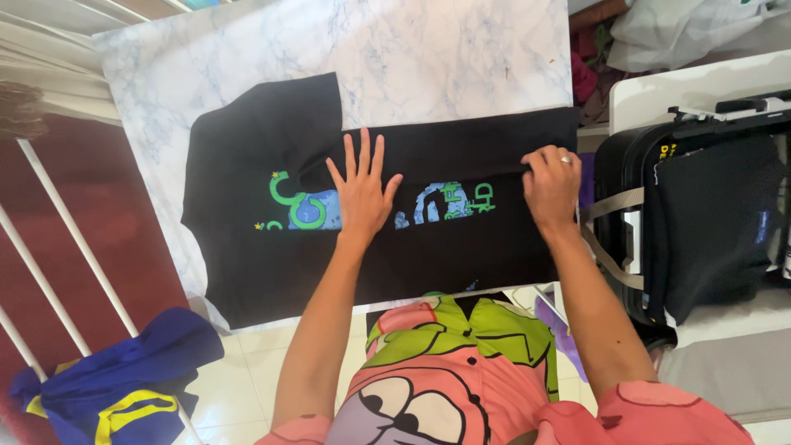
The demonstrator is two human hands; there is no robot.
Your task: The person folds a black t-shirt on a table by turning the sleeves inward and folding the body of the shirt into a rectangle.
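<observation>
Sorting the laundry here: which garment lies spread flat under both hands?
The black printed T-shirt on the marble table; the blue-and-yellow garment hangs crumpled.

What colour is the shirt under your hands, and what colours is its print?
Black T-shirt, with a green and blue print; head view.

Under your hands lies a black cotton T-shirt (272, 247) with a chest print (301, 206) in bright green and sky blue, plus small yellow specks at its left end. It rests on a white table (428, 58) veined with pale blue marbling. Your own short-sleeved shirt (428, 379), near you, is salmon pink with lime-green patches, black outlines and a lilac cartoon eye area. On the floor at near left sits a royal-blue cloth bundle (115, 379) with yellow trim. At right, a black suitcase (709, 214) carries grey straps.
</observation>
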